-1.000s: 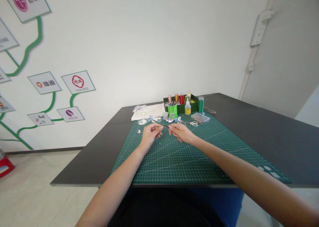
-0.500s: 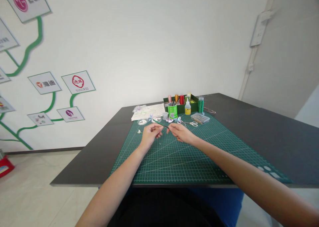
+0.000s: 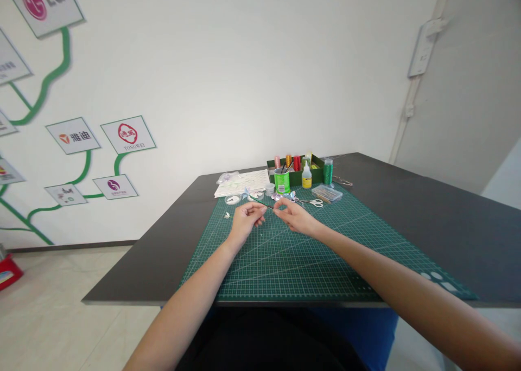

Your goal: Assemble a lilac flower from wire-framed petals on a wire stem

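Above the green cutting mat (image 3: pixel 285 262), a thin dark green stem (image 3: pixel 258 200) slants between my hands. A pale bluish flower-like piece (image 3: pixel 246 193) shows at its far left end; whether it is fixed to the stem I cannot tell. My left hand (image 3: pixel 247 219) pinches the stem between thumb and fingertips. At its lower right end, my right hand (image 3: pixel 293 215) closes thumb and forefinger on it. A small white flower (image 3: pixel 227 215) lies on the mat left of my left hand. White-handled scissors (image 3: pixel 316 203) rest beyond my right hand.
Farther back stand a green can (image 3: pixel 281 182) with dark-handled tools, a yellow-labelled glue bottle (image 3: pixel 306 177), a green thread spool (image 3: pixel 328 171) and a dark green box (image 3: pixel 319 177) of spools. A clear case (image 3: pixel 327 193), round dishes (image 3: pixel 233 199) and white sheets (image 3: pixel 244 183) lie nearby.
My right hand has shifted very slightly upward, and its fingers have changed position a little at the stem's end. My left hand stays in place on the stem.
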The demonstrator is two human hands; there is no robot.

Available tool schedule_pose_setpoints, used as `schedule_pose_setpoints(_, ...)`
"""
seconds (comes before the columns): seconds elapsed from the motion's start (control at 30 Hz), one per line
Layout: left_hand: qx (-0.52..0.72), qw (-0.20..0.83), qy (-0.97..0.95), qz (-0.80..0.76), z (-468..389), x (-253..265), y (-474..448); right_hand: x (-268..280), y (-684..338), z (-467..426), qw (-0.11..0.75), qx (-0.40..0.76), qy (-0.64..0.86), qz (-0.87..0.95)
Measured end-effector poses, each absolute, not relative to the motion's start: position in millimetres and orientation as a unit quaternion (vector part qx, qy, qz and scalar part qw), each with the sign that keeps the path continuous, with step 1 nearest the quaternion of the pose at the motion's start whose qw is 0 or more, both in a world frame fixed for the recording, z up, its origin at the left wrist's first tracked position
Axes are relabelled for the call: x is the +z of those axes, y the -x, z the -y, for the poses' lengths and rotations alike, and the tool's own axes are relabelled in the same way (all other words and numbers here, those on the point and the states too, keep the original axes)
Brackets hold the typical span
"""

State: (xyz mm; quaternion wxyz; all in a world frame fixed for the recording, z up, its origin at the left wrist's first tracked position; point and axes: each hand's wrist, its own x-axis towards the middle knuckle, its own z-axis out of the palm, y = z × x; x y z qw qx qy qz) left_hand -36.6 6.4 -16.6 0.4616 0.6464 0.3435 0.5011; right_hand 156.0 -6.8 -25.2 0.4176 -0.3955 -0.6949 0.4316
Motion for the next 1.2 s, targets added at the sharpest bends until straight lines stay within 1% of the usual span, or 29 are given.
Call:
schedule_pose_setpoints(0.23,0.501,0.465,-0.645,-0.343,-7.3,-17.6,36.6,-22.5,-155.5,10.3,0.428,0.427,0.393,0.693)
schedule_pose_setpoints(0.67,0.499,0.465,-0.645,-0.344,-5.7,-17.1,36.6,-19.2,-153.8,13.1,0.433,0.456,0.390,0.673)
schedule_pose_setpoints(1.0,0.499,0.461,-0.647,-0.346,-7.5,-17.3,36.8,-17.6,-152.7,14.2,0.424,0.479,0.388,0.664)
schedule_pose_setpoints(1.2,0.500,0.464,-0.645,-0.344,-6.3,-16.2,36.2,-17.6,-153.3,14.1,0.419,0.472,0.389,0.671)
